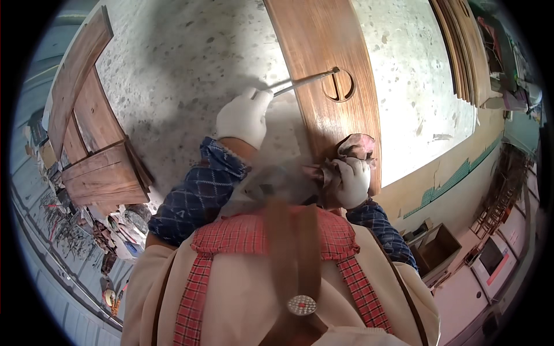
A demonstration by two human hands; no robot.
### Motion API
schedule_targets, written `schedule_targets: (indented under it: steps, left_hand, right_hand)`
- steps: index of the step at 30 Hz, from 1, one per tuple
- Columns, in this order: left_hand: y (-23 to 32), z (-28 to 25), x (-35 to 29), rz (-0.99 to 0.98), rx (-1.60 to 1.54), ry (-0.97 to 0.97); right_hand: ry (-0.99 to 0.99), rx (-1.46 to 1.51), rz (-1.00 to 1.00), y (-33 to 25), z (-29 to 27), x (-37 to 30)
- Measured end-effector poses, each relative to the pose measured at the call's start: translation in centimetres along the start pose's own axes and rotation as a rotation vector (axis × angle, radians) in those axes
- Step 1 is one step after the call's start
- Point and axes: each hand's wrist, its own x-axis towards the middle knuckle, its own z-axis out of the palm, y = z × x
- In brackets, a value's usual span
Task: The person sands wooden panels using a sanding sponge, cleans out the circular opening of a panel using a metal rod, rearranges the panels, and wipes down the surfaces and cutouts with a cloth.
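Observation:
My left hand [245, 117], in a white glove, is closed round a thin stick-like tool [303, 82]. Its small dark tip meets a round cut-out [339, 85] with a bar across it, in a long brown wooden board [323, 43]; whether the tip is a brush I cannot make out. Over the board's near end, my right hand [353, 181], also gloved, grips a crumpled pinkish-brown rag [356, 147]. Parts of the rag stick out on both sides of the fingers. The board lies lengthwise on a speckled pale tabletop [190, 63], and its grain shines near the cut-out.
Several brown wooden pieces [104, 167] lie overlapping at the table's left. A stack of curved boards [456, 52] sits at the far right. Beyond the table's right edge, an open wooden box [435, 251] stands on the floor.

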Motion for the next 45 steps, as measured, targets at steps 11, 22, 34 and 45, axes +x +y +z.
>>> schedule_targets:
  steps: [11, 22, 34, 45]
  left_hand:
    - [-2.0, -1.5, -4.2, -0.131, -0.426, 0.249]
    - [-3.2, -3.7, -11.3, -0.06, -1.23, 0.062]
    - [-27.3, -15.4, -36.4, -0.701, -0.82, 1.076]
    - [-52.3, -20.8, -60.0, -1.878, -0.551, 0.978]
  right_hand:
    - [0.278, -0.066, -0.188, 1.8, 1.5, 15.0]
    - [-0.252, 1.19, 0.292, -11.1, 7.1, 15.9]
    - [-0.482, -0.195, -0.216, -14.0, 1.9, -0.7]
    - [-0.635, -0.505, -0.364, -14.3, 2.9, -3.7]
